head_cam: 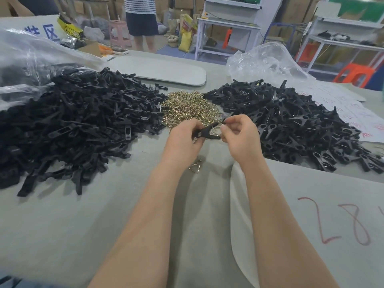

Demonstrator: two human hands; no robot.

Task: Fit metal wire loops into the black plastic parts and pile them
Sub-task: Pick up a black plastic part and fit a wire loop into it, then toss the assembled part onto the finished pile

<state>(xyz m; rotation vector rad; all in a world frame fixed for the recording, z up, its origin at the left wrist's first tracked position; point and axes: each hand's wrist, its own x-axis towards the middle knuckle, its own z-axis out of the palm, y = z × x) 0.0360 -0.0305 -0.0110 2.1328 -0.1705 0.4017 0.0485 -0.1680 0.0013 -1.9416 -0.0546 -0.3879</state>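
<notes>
Two bare forearms reach in from the near edge of the grey-covered table (62, 235), past red figures (342, 221) scrawled on the sheet near the right edge. Just beside the left wrist lie a couple of stray loops (195, 167).

Towards the middle of the table the hands meet. The left hand (182, 140) has its fingers curled round the closed end of one black plastic part (207, 132). The part's long axis runs across, left to right and slightly tilted, with its forked end facing the right hand (241, 136). That hand is touching the fork, thumb and fingers pinched together there on what I take to be a wire loop (216, 132). Only a glint of it shows, so I cannot tell how far it is seated.

Just beyond the knuckles sits the brass-coloured loop pile (187, 107). It lies between a left heap (72, 121) of bare black parts and a right heap (291, 121) where wire glints, seemingly the finished ones. The right hand is the nearer to that heap, so dropping the piece would likely be a short swing rightwards.

At the far edge lie a clear bag (31, 53), a second bag (264, 61) and a pale pad (162, 69). A person (141, 19) stands beyond.
</notes>
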